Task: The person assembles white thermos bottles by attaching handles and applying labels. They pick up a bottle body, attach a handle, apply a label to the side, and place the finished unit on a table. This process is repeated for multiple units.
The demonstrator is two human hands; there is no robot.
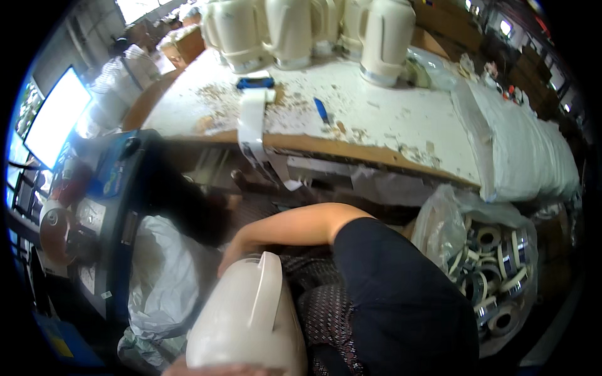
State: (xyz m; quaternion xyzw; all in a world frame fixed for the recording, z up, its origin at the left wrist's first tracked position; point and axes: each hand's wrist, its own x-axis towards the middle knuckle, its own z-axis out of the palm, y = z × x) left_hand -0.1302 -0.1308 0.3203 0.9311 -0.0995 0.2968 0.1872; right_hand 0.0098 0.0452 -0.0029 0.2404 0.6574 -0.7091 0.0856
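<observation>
Wide white desk point(433, 103) w/ rough wooden edge. Nr the person's lap: large, smooth, rounded cream jug point(229, 319), prob. stiff plastic; looks light, slippery; best held by its raised strap-shaped handle point(264, 288). R hand point(227, 260) at far side, mostly hidden; L hand point(219, 370) blurred, lower end; can't tell either's grip.

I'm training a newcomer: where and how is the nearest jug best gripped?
Probably by the handle, from above: it stands out as a long bar on the side facing the camera, likely easier to close on than the broad, rounded jug.
</observation>
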